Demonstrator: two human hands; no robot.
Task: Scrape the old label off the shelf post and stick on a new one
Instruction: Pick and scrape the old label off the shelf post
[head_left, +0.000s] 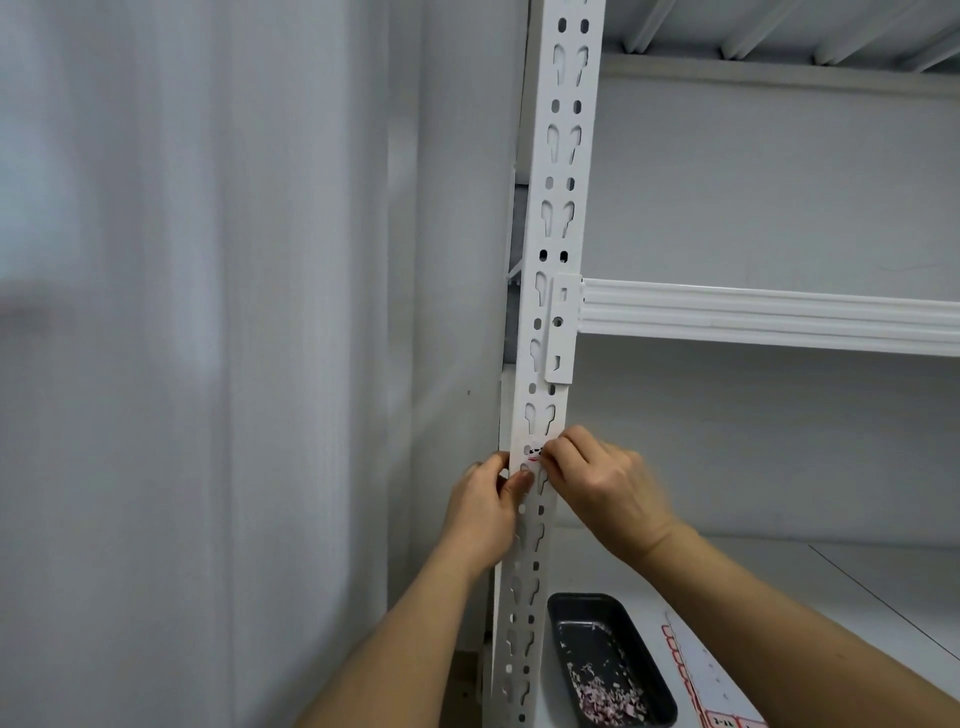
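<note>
Both hands' curled fingers (551, 457) on the label (533, 452), shelf post (550, 218).

We have one view only, from a wide-angle camera worn on the head. We look forward and slightly down, close to the white shelf post (545, 322), which runs up the middle of the frame. Our forearms reach in from the bottom edge; straight lines bend toward the edges.

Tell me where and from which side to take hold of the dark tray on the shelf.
Grip the dark tray by its far short rim, from above: that end is nearly bare, while the scraps pile at the near end. The post blocks its left side.
</note>
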